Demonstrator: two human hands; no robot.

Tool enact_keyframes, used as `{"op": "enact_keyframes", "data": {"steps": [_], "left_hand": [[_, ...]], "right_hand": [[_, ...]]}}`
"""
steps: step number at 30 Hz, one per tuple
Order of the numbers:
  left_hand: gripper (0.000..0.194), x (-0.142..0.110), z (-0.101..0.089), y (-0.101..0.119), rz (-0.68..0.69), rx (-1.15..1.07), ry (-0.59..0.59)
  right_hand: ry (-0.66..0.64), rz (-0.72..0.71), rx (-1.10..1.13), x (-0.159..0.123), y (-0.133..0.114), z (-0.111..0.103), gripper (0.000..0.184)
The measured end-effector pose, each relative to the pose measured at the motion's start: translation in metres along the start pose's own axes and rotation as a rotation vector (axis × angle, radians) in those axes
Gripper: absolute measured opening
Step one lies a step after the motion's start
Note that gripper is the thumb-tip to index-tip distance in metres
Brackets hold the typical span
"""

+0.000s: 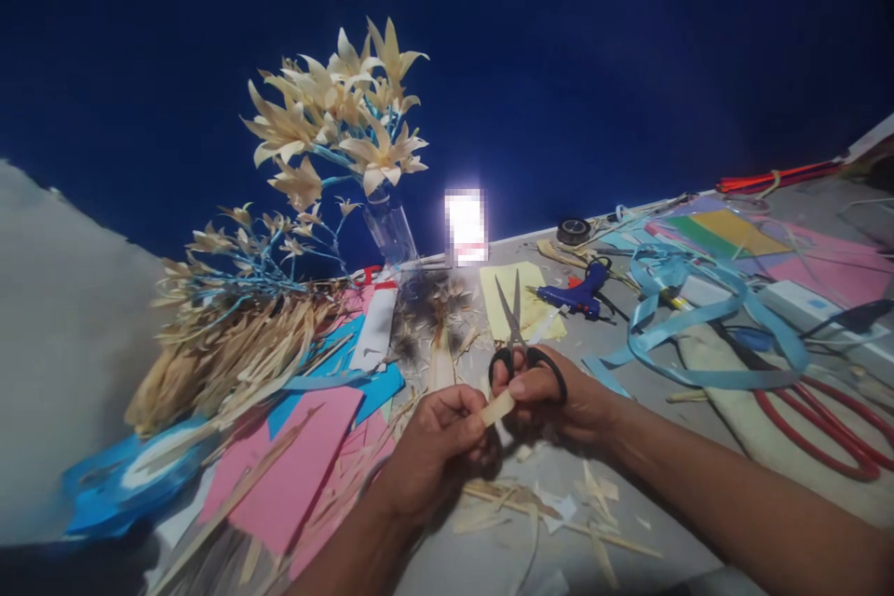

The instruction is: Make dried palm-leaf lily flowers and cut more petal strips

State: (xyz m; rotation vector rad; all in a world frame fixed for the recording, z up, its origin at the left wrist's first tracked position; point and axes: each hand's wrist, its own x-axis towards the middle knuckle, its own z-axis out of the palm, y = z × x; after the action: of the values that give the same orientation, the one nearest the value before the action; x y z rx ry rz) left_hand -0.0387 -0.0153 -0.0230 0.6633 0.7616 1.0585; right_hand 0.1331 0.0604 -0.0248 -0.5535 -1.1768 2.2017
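Note:
Between my two hands is a small pale strip of dried husk (498, 409). My left hand (447, 433) pinches its left end between thumb and fingers. My right hand (548, 391) has its fingers through black-handled scissors (515, 321), whose blades point away from me and stand slightly apart. The right thumb and a finger also touch the strip's other end. Just beyond the hands lies a larger pale husk piece (441, 358). Yellow paper (499, 298) lies under the scissor blades, with a blue glue gun (576, 291) beside it.
Cream flowers (381, 154) stand in a clear vase (392, 228) at the back left. Dried husks (209, 358) and pink paper (300, 466) lie left. Right are blue ribbon (719, 377), red-handled scissors (831, 428) and coloured sheets (733, 233). Husk scraps (517, 498) litter the front.

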Motion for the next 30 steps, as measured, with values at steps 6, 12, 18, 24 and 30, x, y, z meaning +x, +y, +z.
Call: {"op": "enact_keyframes", "data": {"steps": [6,12,18,24,30], "left_hand": [[0.031,0.001,-0.001,-0.001,0.002,0.112,0.118],[0.032,0.000,-0.003,0.003,-0.006,-0.018,0.131],[0.028,0.003,-0.009,0.011,0.123,-0.232,0.218],[0.027,0.007,-0.011,0.014,0.234,-0.287,0.265],[0.029,0.006,-0.006,0.016,0.226,-0.193,0.337]], "right_hand": [[0.154,0.000,-0.181,-0.003,0.001,0.006,0.032],[0.117,-0.079,0.001,0.002,-0.004,-0.002,0.032],[0.130,-0.100,-0.409,0.000,-0.009,-0.006,0.037],[0.023,-0.014,-0.858,-0.003,-0.004,0.006,0.014],[0.116,-0.014,-1.086,-0.001,0.004,0.005,0.028]]}}
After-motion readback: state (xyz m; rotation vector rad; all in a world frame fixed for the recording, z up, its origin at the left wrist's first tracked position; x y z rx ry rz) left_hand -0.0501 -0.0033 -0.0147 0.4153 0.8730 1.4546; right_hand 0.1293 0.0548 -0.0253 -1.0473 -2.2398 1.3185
